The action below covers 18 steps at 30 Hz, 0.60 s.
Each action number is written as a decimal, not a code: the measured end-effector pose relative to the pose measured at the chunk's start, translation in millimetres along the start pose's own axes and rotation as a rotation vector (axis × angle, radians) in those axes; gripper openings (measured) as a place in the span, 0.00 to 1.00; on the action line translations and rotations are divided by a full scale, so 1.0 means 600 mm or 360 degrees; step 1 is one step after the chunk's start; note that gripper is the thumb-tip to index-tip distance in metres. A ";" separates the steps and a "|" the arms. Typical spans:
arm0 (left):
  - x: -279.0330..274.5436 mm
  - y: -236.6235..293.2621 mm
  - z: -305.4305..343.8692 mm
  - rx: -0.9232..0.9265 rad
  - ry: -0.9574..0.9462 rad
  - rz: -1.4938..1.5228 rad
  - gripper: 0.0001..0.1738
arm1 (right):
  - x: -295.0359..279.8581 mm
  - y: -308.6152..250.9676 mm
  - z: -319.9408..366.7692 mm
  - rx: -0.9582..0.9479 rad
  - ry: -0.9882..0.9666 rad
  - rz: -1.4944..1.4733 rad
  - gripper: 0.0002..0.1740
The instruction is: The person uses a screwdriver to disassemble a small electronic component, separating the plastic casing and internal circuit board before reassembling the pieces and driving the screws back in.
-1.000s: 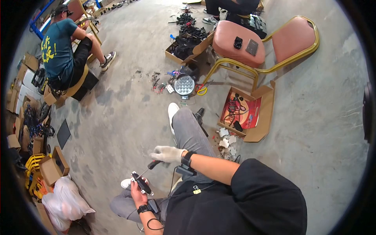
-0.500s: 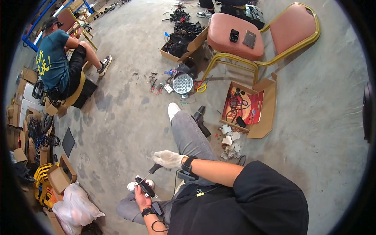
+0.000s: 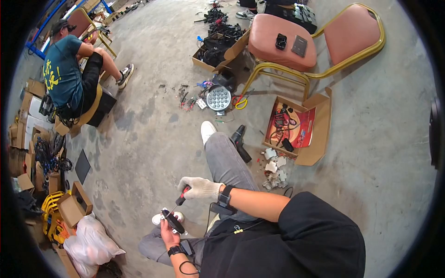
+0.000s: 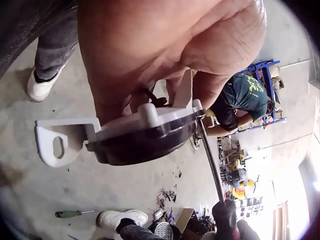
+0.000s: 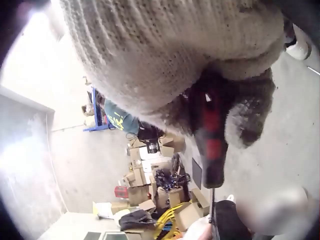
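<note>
My bare left hand (image 3: 170, 237) holds a rounded part (image 4: 145, 145) with a black shell, a white plastic base and a slotted white mounting tab (image 4: 59, 145). My right hand (image 3: 200, 187), in a knitted whitish glove, grips a screwdriver (image 5: 212, 130) by its black and red handle. In the left wrist view its metal shaft runs to the end of the part opposite the slotted tab, with the tip right at a corner of the shell. The fingers of my left hand partly hide the white side.
By my right leg a cordless drill (image 3: 239, 143) lies on the floor near white scraps (image 3: 273, 169). Ahead are an open cardboard box (image 3: 315, 139), a round lamp (image 3: 219, 98) and a chair (image 3: 280, 44). A green screwdriver (image 4: 69, 214) lies on the floor. Another person (image 3: 69, 69) sits at left.
My right hand has turned the screwdriver handle, so its red part now shows in the head view. The head view has shifted, and the drill is more visible. Both holds remain.
</note>
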State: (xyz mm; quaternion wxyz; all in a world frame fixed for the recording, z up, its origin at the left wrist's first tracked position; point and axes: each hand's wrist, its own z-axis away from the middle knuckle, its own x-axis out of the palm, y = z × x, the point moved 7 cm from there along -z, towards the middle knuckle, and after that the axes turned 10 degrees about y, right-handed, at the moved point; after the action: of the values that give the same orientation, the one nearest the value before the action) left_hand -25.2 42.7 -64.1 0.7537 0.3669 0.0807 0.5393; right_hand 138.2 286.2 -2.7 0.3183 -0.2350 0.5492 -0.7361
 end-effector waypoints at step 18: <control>-0.001 0.001 0.003 -0.0001 0.0021 0.0067 0.27 | 0.004 0.009 0.013 0.0621 -0.0192 -0.0019 0.19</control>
State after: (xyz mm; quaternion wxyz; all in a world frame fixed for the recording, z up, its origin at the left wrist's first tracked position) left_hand -25.1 41.7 -62.6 0.7417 0.3647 0.0779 0.5575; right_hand 143.0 278.2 -5.8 0.3857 -0.2157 0.3747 -0.8151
